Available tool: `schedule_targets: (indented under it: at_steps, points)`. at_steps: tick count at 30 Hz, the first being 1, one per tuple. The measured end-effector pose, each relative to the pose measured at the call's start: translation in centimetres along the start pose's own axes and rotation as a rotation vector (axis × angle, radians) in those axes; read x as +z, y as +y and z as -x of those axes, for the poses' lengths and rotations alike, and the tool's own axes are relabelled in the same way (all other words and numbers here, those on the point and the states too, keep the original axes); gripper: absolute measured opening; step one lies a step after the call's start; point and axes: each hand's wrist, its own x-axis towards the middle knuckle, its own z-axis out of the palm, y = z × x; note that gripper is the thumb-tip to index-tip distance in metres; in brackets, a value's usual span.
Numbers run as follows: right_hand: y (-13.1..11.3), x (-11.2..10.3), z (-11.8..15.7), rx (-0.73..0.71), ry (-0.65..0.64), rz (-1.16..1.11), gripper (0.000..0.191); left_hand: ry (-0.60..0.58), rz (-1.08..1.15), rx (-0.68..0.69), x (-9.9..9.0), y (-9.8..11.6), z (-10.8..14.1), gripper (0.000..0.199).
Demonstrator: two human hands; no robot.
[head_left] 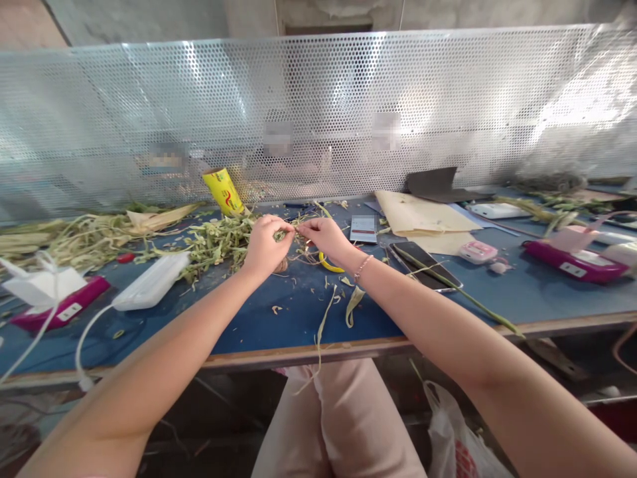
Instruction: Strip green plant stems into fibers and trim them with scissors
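Fingertips nearly meet over the middle of the blue table [279,325]. My left hand [269,244] is pinched at the right edge of a heap of pale green plant pieces [213,240]. Close beside it, my right hand [323,238] is also closed in a pinch, with a bracelet at the wrist. Whatever lies between the fingertips is too small to make out. Under my right hand is a yellow ring-shaped handle [331,263], partly hidden. Thin brown strands [303,255] lie below both hands. Dry peelings [354,307] are scattered nearer the front edge.
A yellow tube [223,190] leans behind the heap. At left are a white power bank [152,282] and a purple power strip [64,304]. A black phone [423,267], tan paper [423,216] and another purple strip [574,261] lie at right. A perforated metal screen [318,99] stands behind.
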Motion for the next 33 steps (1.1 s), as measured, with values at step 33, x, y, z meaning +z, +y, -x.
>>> schedule_targets:
  at_steps: [33]
  points:
    - [1.4, -1.2, -0.3, -0.455, -0.075, 0.493, 0.013, -0.15, 0.211, -0.274, 1.4, -1.6, -0.3, 0.007]
